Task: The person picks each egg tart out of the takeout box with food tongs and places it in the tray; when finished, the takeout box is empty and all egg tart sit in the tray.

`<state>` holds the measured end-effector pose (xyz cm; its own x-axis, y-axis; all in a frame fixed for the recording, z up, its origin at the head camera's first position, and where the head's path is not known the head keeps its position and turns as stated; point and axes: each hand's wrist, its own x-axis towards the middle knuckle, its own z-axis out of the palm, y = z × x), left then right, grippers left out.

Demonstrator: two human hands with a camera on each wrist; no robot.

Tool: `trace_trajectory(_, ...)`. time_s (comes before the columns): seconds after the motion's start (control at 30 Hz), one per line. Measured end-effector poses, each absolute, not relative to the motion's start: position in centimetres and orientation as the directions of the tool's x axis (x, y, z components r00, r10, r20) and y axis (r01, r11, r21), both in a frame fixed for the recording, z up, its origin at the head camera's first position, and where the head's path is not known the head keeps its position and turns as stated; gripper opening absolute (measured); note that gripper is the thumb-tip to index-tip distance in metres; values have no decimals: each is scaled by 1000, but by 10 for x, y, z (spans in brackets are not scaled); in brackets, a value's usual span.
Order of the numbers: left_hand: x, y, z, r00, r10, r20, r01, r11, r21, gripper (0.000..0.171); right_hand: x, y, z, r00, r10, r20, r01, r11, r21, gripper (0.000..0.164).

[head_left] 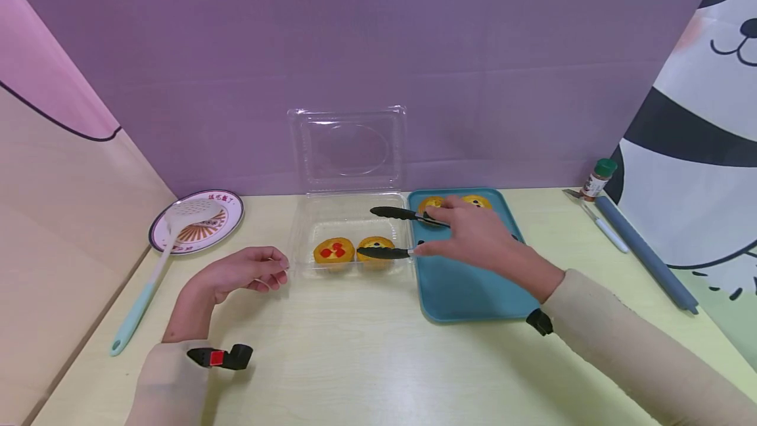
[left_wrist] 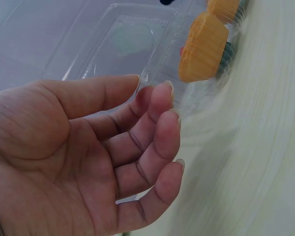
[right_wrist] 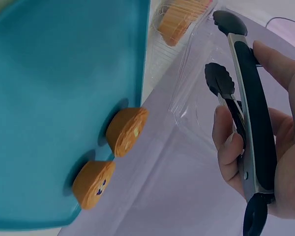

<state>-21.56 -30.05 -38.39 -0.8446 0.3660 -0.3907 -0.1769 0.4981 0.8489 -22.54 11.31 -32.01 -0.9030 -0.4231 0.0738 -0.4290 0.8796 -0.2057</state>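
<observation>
My right hand (head_left: 473, 232) grips a pair of tongs (right_wrist: 258, 118) with black scalloped tips, spread apart and with nothing between them. In the head view the tips are over the right part of a clear plastic box (head_left: 304, 225), whose lid (head_left: 349, 150) stands up at the back. Inside lie a tart with red pieces (head_left: 334, 251) and a tart with dark berries (head_left: 375, 245), one tong tip overlapping the latter. My left hand (head_left: 245, 273) pinches the box's left front edge between thumb and index finger, the other fingers loosely bent.
Right of the box lies a blue tray (head_left: 467, 288) with two tarts (right_wrist: 127, 130) at its far end. A patterned plate (head_left: 227, 225) bears a slotted skimmer (head_left: 142, 301) at left. A green-capped jar (head_left: 596, 179), a fork (head_left: 603, 225) and a grey-blue bar (head_left: 647, 255) are at right.
</observation>
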Motion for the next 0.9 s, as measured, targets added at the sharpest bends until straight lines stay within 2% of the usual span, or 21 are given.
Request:
trace_trajectory(0.43, -214, -299, -384, -845, 377, -378, -166, 488, 857, 30, -240, 90, -318, -866, -499, 16, -491, 845, -214, 83)
trace_trajectory(0.9, -216, -302, -386, -852, 358, -383, -167, 507, 846, 32, -253, 73, -318, -849, -525, -52, -512, 844, -158, 83)
